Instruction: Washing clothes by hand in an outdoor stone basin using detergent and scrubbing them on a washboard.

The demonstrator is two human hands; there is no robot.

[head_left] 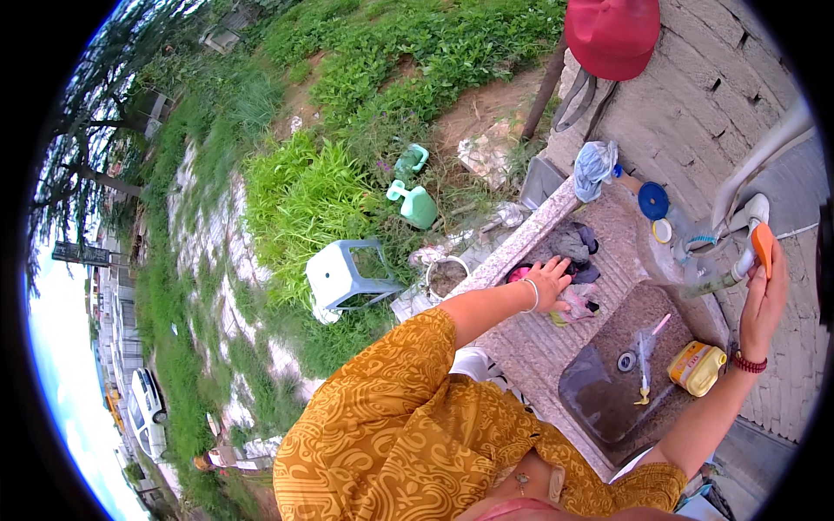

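My left hand (549, 285), with a white bangle at its wrist, lies with fingers spread on small wet cloths (575, 306) in pink, black and green. They rest on the ribbed washboard of a stone sink (514, 346). Just beyond its fingers is a dark grey cloth bundle (572, 241). At the right, my right hand (764, 304) is raised above the sink's edge, fingers closed around an orange handle (763, 247) beside the white tap (754, 208). Part of that handle is hidden by the fingers. A red bead bracelet circles the right wrist.
In the basin are a yellow bottle (698, 368) and a thin pink-and-white brush-like thing (647, 356). A blue lid (653, 201) and a pale blue cloth (595, 167) sit at the far end. A white stool (340, 276) and green watering can (415, 206) stand left.
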